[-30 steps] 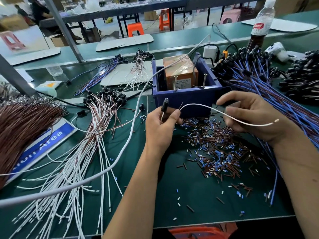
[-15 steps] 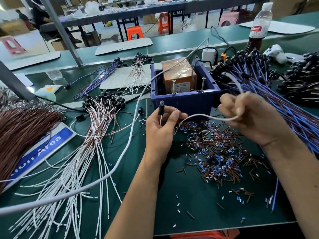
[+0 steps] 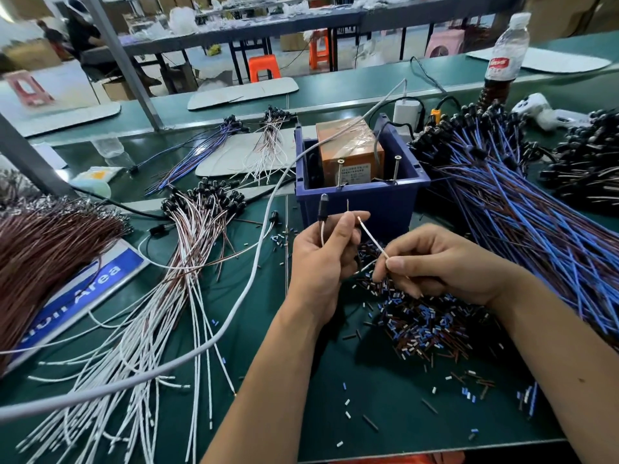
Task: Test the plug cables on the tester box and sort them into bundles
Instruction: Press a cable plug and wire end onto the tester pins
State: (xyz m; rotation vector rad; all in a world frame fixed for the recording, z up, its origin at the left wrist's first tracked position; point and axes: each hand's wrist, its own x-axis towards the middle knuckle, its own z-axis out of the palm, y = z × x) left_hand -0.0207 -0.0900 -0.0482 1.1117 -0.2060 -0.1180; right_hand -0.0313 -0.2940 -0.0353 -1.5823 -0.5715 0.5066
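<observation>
Cable (image 3: 371, 241) held just in front of blue box (image 3: 361, 202). Left hand (image 3: 321, 259) grips plug end, plug (image 3: 323, 208) pointing up. Right hand (image 3: 432, 262) pinches white wire near stripped tip, above scrap pile (image 3: 422, 323).

Plastic bottle (image 3: 506, 51) with a red label standing at the far right of the green bench. Orange stools (image 3: 264, 66) on the floor beyond. White charger (image 3: 406, 112) behind the blue bin. Blue sign (image 3: 78, 296) lying flat at left, partly under wires. Scattered snippets of wire sleeve (image 3: 422, 324) on the mat.
</observation>
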